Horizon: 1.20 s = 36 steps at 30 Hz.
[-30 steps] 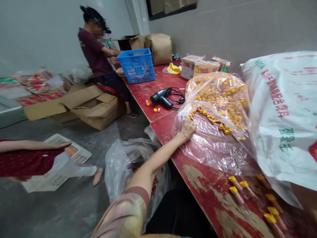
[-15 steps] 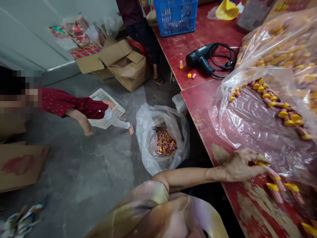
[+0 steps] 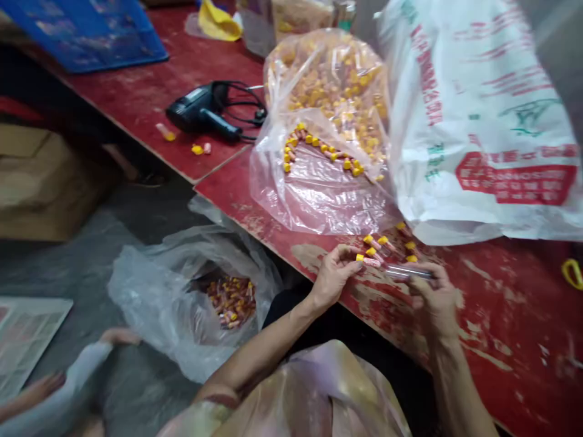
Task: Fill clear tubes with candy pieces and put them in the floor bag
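Observation:
My left hand pinches a small pink vial with a yellow cap between thumb and fingers, near the front edge of the red table. Closed around a shiny transparent tube is my right hand, slightly blurred. The tube points toward the vial; whether their ends touch I cannot tell. Several more yellow-capped vials lie on the table just beyond both hands. Behind these, a transparent plastic bag lies with its mouth toward me, many capped vials inside it.
A black heat gun with a coiled cord lies on the red table, near a few loose vials. At right stands a white printed sack. On the floor, an open plastic bag holds many vials; a person's leg is beside it.
The view has swung to the right, bringing the white sack and my right hand into sight. My left hand has lifted a vial away from the group by the bag.

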Each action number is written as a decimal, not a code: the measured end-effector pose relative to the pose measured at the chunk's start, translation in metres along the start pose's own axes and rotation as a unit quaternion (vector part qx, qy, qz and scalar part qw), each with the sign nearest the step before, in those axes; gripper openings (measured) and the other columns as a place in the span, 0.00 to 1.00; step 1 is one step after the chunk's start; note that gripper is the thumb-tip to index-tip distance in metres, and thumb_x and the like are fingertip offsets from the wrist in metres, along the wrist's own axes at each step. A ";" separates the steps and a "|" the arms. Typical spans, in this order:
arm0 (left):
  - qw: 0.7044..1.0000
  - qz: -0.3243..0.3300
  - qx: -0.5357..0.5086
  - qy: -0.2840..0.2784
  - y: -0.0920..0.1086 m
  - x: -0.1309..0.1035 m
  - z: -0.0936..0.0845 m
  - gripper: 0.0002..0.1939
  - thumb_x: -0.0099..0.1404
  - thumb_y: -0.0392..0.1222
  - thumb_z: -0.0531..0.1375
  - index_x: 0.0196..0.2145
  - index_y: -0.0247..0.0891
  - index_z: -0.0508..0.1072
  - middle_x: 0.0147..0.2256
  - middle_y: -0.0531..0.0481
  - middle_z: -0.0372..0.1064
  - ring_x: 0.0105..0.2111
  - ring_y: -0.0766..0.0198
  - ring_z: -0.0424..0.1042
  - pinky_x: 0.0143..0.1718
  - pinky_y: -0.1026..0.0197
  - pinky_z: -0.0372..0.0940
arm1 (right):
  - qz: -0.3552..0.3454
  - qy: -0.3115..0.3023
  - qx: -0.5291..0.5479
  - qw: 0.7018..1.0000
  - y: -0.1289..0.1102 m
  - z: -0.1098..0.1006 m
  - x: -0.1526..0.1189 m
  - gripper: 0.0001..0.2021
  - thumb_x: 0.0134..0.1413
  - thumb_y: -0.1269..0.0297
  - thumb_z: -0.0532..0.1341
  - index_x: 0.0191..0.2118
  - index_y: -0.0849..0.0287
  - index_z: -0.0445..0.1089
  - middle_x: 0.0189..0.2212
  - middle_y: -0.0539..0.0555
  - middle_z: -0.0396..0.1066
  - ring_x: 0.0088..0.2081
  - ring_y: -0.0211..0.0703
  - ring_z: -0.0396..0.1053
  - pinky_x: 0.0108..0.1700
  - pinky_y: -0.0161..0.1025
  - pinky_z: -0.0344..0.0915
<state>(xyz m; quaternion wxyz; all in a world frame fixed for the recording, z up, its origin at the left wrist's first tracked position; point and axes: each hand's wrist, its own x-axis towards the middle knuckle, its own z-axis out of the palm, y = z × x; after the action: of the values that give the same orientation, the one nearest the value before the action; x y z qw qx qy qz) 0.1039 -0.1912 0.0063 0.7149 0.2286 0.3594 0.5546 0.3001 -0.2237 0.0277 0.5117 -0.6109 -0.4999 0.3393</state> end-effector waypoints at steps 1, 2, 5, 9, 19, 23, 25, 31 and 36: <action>1.000 -0.003 -0.001 0.001 -0.002 -0.003 0.004 0.17 0.46 0.39 0.70 0.33 0.35 0.71 0.29 0.55 0.69 0.27 0.71 0.69 0.33 0.66 0.66 | 0.029 -0.011 0.044 0.999 -0.002 0.011 -0.005 0.14 0.48 0.57 0.66 0.38 0.56 0.65 0.37 0.55 0.73 0.33 0.42 0.73 0.36 0.42 0.71; 1.000 -0.002 0.001 0.004 -0.005 -0.006 0.008 0.17 0.46 0.39 0.70 0.33 0.35 0.72 0.30 0.55 0.70 0.27 0.71 0.69 0.34 0.66 0.66 | 0.050 -0.027 0.082 0.995 -0.004 0.021 -0.008 0.15 0.47 0.58 0.67 0.38 0.56 0.64 0.38 0.54 0.73 0.35 0.42 0.73 0.39 0.41 0.71; 0.999 0.006 0.031 0.016 -0.011 -0.014 0.013 0.14 0.47 0.40 0.70 0.31 0.35 0.74 0.30 0.54 0.71 0.28 0.70 0.70 0.36 0.65 0.66 | 0.043 -0.073 0.067 0.994 -0.006 0.033 -0.014 0.13 0.51 0.58 0.65 0.40 0.56 0.66 0.40 0.52 0.72 0.39 0.41 0.72 0.43 0.40 0.70; 0.990 0.024 0.137 0.022 -0.020 -0.021 0.013 0.11 0.55 0.42 0.65 0.37 0.37 0.78 0.36 0.49 0.75 0.36 0.65 0.72 0.41 0.63 0.65 | -0.072 -0.125 -0.112 0.983 0.004 0.030 -0.018 0.10 0.59 0.60 0.58 0.45 0.55 0.68 0.40 0.53 0.72 0.41 0.43 0.70 0.44 0.41 0.67; 0.863 0.168 0.469 -0.091 -0.006 -0.006 0.010 0.11 0.61 0.33 0.55 0.30 0.37 0.78 0.30 0.49 0.72 0.32 0.64 0.71 0.37 0.63 0.65 | -0.315 -0.017 -0.357 0.879 0.035 0.051 -0.031 0.13 0.64 0.66 0.53 0.51 0.62 0.65 0.39 0.58 0.72 0.38 0.45 0.69 0.40 0.41 0.63; 0.732 0.287 0.618 0.001 0.032 0.052 -0.007 0.09 0.60 0.30 0.55 0.31 0.37 0.76 0.36 0.46 0.73 0.37 0.62 0.70 0.41 0.61 0.65 | -0.354 0.023 -0.486 0.799 0.039 0.058 -0.021 0.12 0.62 0.63 0.56 0.47 0.63 0.69 0.37 0.58 0.74 0.36 0.49 0.66 0.41 0.46 0.58; 0.632 0.306 0.708 0.071 0.063 0.091 -0.020 0.11 0.61 0.27 0.54 0.33 0.36 0.75 0.40 0.43 0.72 0.41 0.59 0.69 0.42 0.59 0.65 | -0.358 0.038 -0.508 0.783 0.040 0.060 -0.018 0.11 0.62 0.64 0.55 0.46 0.63 0.69 0.38 0.58 0.74 0.37 0.49 0.65 0.40 0.46 0.57; 0.560 0.264 0.779 0.103 0.145 0.178 -0.069 0.11 0.59 0.22 0.52 0.32 0.28 0.72 0.42 0.35 0.70 0.49 0.51 0.64 0.53 0.46 0.56 | -0.353 0.069 -0.528 0.769 0.043 0.034 -0.012 0.13 0.61 0.64 0.55 0.48 0.63 0.68 0.41 0.59 0.72 0.40 0.48 0.65 0.44 0.45 0.57; 0.594 0.269 0.756 0.059 0.163 0.199 -0.097 0.08 0.60 0.22 0.52 0.34 0.24 0.70 0.36 0.39 0.70 0.53 0.51 0.60 0.57 0.40 0.47 | -0.181 0.196 -0.540 0.798 0.056 -0.038 0.052 0.16 0.60 0.62 0.50 0.44 0.61 0.71 0.42 0.60 0.72 0.41 0.51 0.64 0.44 0.45 0.57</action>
<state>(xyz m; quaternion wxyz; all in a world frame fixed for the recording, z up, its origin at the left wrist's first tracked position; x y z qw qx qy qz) -0.0477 0.0374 0.0106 0.0817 0.7396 0.6138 0.2637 0.3640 -0.1837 -0.0119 0.2376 -0.7403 -0.5921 -0.2119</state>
